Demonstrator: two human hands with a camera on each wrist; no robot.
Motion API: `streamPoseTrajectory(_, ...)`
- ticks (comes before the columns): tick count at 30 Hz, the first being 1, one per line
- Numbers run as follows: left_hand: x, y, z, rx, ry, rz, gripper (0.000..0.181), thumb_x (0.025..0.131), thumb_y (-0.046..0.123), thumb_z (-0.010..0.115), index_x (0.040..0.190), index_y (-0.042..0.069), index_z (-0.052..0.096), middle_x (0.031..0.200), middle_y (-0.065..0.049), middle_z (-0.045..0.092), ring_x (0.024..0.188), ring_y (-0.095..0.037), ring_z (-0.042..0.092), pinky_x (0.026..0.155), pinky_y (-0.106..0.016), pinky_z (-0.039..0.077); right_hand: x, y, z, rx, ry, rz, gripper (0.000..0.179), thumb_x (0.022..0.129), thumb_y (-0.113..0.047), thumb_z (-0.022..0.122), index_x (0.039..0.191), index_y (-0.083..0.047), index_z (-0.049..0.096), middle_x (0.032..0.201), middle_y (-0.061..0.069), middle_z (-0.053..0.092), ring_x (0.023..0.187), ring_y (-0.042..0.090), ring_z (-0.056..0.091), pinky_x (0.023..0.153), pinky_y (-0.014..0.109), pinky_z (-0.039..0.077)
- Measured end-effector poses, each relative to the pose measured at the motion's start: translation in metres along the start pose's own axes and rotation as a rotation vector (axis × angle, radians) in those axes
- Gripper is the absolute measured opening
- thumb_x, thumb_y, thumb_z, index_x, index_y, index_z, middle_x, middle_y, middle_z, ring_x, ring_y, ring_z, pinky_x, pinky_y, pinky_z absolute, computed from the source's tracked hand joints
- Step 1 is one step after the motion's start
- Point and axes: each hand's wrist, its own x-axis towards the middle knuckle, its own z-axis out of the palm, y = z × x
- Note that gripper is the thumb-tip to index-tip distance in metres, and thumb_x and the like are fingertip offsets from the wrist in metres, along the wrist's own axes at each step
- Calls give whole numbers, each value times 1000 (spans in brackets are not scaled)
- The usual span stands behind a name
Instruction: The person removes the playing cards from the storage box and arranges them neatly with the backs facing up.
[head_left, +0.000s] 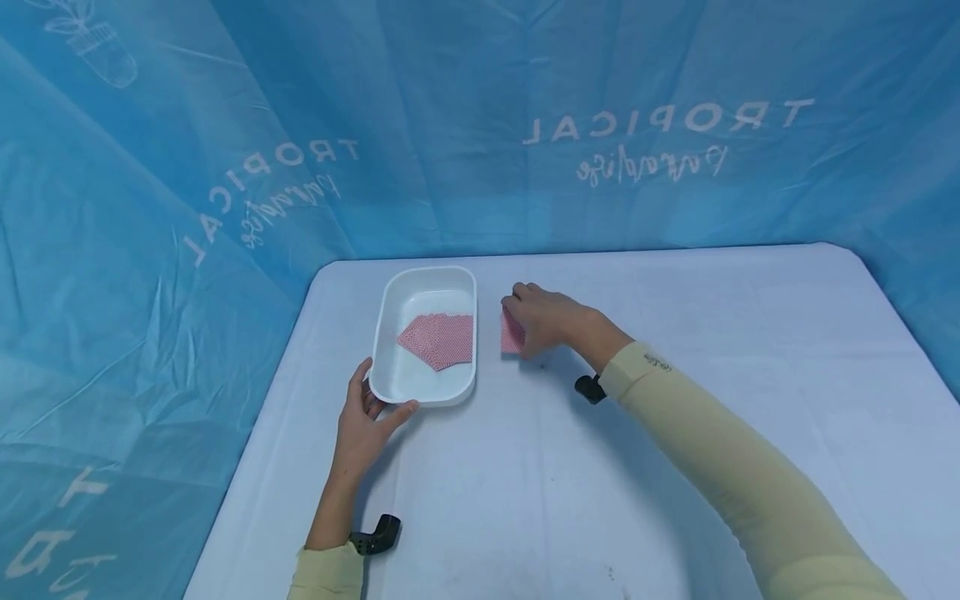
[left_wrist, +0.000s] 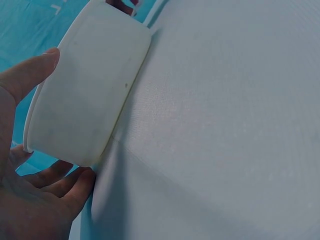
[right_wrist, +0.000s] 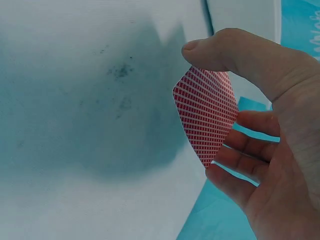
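Note:
A white rectangular plastic tub [head_left: 423, 387] sits on the table, and several playing cards [head_left: 442, 340] with red-and-white patterned backs lie overlapping inside it. My left hand [head_left: 363, 429] grips its near left corner, with the thumb on the near wall [left_wrist: 85, 90] and the fingers around the left side. To the right of the tub, my right hand [head_left: 543, 319] holds a playing card [right_wrist: 205, 115] with the same pattern between thumb and fingers. The card bows a little, its patterned back facing the right wrist camera. Whether more than one card is held, I cannot tell.
White cloth covers the table [head_left: 720, 350]. A blue curtain [head_left: 465, 125] with white lettering hangs behind it and down the left side. Black wrist cameras [head_left: 377, 533] are strapped to both wrists. Small dark specks mark the cloth near the right hand.

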Motion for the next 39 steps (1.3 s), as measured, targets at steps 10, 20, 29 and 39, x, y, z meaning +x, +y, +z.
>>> streamPoseTrajectory(10,-3,-5,-1,-7,-6,-8,102,74,33,85,152,23,21,143,-14,42,126,-29,48,101,-40,43,5,2,18,51,-54,58,79,70,-34,82,135,-12,44,116,3,42,106,19,39,85,34,49)
streamPoseTrajectory(20,-2,-3,1,0,-10,8,101,74,33,84,152,25,21,143,-13,42,126,-29,48,100,-39,44,7,9,20,58,-82,78,77,70,-35,82,135,-14,46,119,2,40,108,19,37,84,34,50)
streamPoseTrajectory(29,-3,4,1,-17,-16,18,99,75,28,84,152,21,22,142,-14,43,126,-30,48,102,-40,42,6,8,13,90,-92,83,75,70,-31,84,133,-12,48,120,2,41,109,19,37,83,35,51)
streamPoseTrajectory(39,-6,21,-1,-18,-22,12,96,78,15,82,152,10,20,142,-24,40,126,-38,46,103,-47,40,13,7,11,102,-84,66,87,72,-36,82,143,-10,39,126,5,40,114,21,36,92,37,48)
